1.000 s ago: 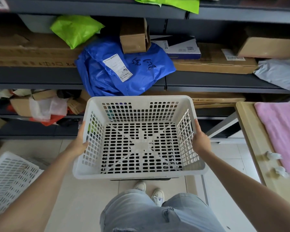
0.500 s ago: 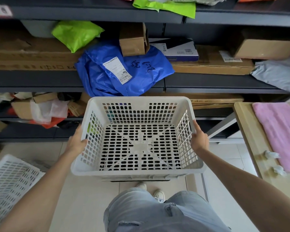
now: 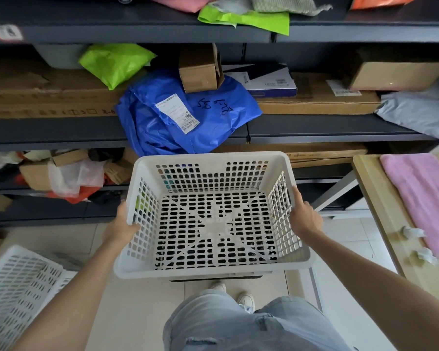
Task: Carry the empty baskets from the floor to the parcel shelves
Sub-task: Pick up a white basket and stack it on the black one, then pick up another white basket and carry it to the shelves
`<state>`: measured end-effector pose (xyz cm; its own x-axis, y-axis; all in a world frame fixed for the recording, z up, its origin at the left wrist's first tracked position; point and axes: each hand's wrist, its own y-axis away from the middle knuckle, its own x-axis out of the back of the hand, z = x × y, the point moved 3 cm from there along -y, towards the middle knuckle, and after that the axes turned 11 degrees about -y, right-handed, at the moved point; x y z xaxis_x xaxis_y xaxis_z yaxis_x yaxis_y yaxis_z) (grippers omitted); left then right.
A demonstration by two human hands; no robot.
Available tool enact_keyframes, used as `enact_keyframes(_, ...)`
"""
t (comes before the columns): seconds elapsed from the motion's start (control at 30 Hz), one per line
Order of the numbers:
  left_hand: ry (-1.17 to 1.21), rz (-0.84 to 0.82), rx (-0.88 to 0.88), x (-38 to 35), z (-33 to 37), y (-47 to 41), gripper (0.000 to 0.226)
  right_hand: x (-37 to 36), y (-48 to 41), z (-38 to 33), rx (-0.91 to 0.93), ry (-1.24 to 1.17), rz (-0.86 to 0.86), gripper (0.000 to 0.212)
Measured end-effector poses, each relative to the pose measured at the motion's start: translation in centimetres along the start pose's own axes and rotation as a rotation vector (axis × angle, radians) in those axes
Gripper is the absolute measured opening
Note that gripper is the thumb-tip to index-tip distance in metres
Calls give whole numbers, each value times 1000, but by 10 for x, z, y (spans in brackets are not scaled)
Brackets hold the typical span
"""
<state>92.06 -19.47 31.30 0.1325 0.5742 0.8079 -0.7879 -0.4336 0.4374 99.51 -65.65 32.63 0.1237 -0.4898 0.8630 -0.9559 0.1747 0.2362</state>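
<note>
Nearest the camera, pale blue jeans (image 3: 251,325) and white shoes (image 3: 246,300) stand on the light tiled floor (image 3: 142,305). Just above them a white perforated plastic basket (image 3: 211,271), empty, is held level in the air in front of the shelving. The left hand (image 3: 122,228) clasps its left wall and the right hand (image 3: 305,219) its right wall, fingers closed over the rim. A second white perforated basket (image 3: 18,287) lies lower left. A pink cloth (image 3: 426,198) lies on the wooden table (image 3: 365,178) at right. Beyond, dark metal shelves (image 3: 314,133) carry a blue plastic parcel bag (image 3: 188,115), brown cardboard boxes (image 3: 200,69) and a green bag (image 3: 114,63).
</note>
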Motion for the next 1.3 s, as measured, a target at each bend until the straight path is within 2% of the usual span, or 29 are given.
enact_keyframes(0.17,-134,162,-28,4,15,6,91,13,-3,-14,20,79,85,53)
enact_keyframes(0.33,-357,208,-58,22,36,-6,79,31,-17,-43,56,100,78,48)
enact_keyframes(0.43,-392,232,-82,31,54,-9,70,38,-27,-73,124,94,43,46)
enact_keyframes(0.63,-260,306,-88,58,76,2,65,39,-35,-157,277,81,-80,44)
enact_keyframes(0.8,20,332,-3,78,55,32,77,25,-20,-221,446,31,-138,42)
enact_keyframes(0.87,62,363,8,80,42,49,78,18,-8,-241,519,20,-163,40)
enact_keyframes(1.0,148,409,47,87,19,84,64,-6,31,-273,659,48,-249,37)
enact_keyframes(1.17,307,475,170,106,-18,136,61,-36,103,-320,913,143,-398,38)
enact_keyframes(1.3,361,570,348,118,-66,193,60,-56,162,-359,1075,138,-494,32)
